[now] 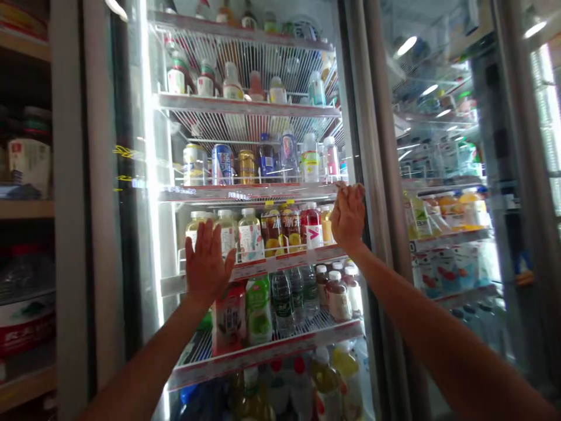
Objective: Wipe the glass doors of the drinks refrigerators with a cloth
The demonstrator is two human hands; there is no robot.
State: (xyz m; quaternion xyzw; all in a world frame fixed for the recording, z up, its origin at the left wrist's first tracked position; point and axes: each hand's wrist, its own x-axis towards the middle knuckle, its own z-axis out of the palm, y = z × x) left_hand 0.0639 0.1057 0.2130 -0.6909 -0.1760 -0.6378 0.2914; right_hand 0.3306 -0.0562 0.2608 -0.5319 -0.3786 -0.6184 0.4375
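My left hand (207,263) is raised palm-forward with its fingers spread, flat against or just before the glass door (280,234) of a lit drinks fridge. It holds nothing. At the door's right side my right hand (349,217) presses toward the glass near the metal frame (380,204). Under its fingertips shows the edge of a small crumpled cloth (344,185); most of it is hidden by the hand. Behind the glass, between my hands, stand iced tea bottles (280,225) and a red drink bottle (312,219).
Wire shelves inside the fridge carry cans (222,164), a green carton-like pack (258,310) and water bottles (283,301). Another glass-fronted fridge (447,234) adjoins on the right. At the left, a wooden shelf (26,209) holds jars (30,158).
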